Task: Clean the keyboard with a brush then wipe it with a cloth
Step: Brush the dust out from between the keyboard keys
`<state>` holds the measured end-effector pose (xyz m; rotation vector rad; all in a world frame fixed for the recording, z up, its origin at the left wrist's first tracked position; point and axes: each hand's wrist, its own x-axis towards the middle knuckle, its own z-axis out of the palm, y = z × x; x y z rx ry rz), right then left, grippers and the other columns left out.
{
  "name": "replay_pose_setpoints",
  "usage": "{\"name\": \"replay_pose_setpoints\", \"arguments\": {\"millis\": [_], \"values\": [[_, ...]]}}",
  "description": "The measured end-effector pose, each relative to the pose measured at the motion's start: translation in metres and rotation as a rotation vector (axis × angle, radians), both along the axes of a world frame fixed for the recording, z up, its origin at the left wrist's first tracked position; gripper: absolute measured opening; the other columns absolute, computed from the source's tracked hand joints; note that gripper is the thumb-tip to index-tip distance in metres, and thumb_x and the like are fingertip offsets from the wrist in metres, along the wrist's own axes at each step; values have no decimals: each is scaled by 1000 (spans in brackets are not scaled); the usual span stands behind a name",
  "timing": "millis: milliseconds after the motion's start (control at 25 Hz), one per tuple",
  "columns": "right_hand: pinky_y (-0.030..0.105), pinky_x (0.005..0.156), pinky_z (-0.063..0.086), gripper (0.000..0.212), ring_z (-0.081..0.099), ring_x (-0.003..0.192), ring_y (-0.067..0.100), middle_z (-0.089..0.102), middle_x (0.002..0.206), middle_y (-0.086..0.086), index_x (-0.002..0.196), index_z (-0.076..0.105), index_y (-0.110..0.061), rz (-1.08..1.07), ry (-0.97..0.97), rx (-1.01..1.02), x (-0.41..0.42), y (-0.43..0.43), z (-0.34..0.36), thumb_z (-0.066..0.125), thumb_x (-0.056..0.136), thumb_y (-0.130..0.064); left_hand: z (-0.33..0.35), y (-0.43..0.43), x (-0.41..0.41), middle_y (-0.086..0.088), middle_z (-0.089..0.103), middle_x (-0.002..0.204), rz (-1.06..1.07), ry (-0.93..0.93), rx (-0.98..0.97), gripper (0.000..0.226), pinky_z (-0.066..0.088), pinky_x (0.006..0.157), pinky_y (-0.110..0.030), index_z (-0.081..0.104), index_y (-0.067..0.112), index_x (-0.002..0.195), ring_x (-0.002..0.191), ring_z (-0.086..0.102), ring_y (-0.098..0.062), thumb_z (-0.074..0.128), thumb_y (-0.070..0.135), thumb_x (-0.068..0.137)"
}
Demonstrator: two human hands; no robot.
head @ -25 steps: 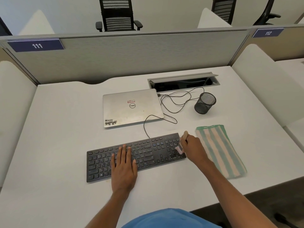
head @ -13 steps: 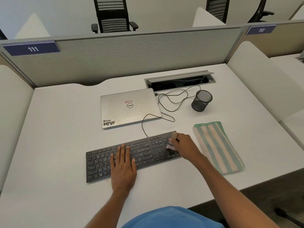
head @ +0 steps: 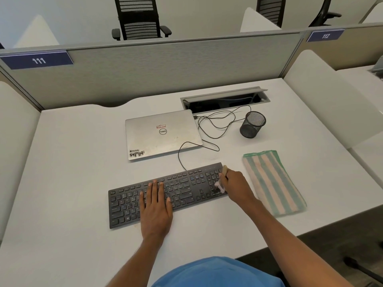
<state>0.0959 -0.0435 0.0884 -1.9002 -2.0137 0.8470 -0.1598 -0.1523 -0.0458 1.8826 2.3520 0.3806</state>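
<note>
Brushing step in hand: brush (head: 222, 181) pinched in right hand (head: 235, 184) at keyboard (head: 165, 193) right end; left hand (head: 155, 206) laid flat, fingers straight. Cloth (head: 271, 181) untouched, right of keyboard; remaining keys probably to be swept leftward.

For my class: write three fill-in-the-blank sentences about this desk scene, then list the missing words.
1. The left hand rests flat on the keyboard while the right hand grips a ____.
2. The striped cloth lies to the ____ of the keyboard.
3. The laptop has its lid ____.
Missing words: brush; right; closed.
</note>
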Motion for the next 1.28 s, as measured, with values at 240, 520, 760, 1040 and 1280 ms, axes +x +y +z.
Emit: {"name": "replay_pose_setpoints", "arguments": {"millis": [240, 520, 760, 1040, 1280], "values": [[12, 48, 37, 42, 57, 50, -2, 51, 58, -15, 65, 44, -22, -9, 11, -12, 1, 2, 5, 46, 107, -23, 0, 0, 0, -7, 23, 174, -9, -2, 10, 64, 10, 131, -54, 26, 14, 166, 163, 14, -22, 24, 41, 109], [24, 57, 40, 37, 62, 60, 8, 55, 62, -12, 70, 47, -21, -7, 32, -20, 3, 0, -6, 47, 107, -28, 0, 1, -1, -8, 24, 174, -11, 5, 4, 64, 11, 131, -55, 27, 13, 166, 163, 15, -23, 22, 42, 109], [23, 55, 41, 35, 58, 57, 4, 58, 65, -8, 72, 45, -24, -12, 54, -4, 6, 3, -15, 47, 107, -29, 0, 1, 0, -7, 23, 174, -10, -8, 8, 64, 11, 131, -54, 27, 14, 166, 163, 14, -22, 23, 41, 109], [20, 53, 47, 37, 64, 58, 3, 58, 66, -5, 69, 43, -26, -23, 55, -29, 6, 2, -13, 50, 106, -26, 0, 0, 0, -7, 23, 174, -13, -8, 11, 64, 12, 131, -55, 27, 13, 166, 163, 15, -22, 24, 41, 109], [10, 59, 52, 36, 61, 56, -9, 57, 67, -5, 70, 46, -22, -40, 123, -56, 9, 3, -9, 50, 106, -22, 1, 0, 0, -8, 23, 174, -15, 3, 5, 64, 11, 131, -55, 27, 13, 166, 163, 14, -23, 23, 42, 109]]}}
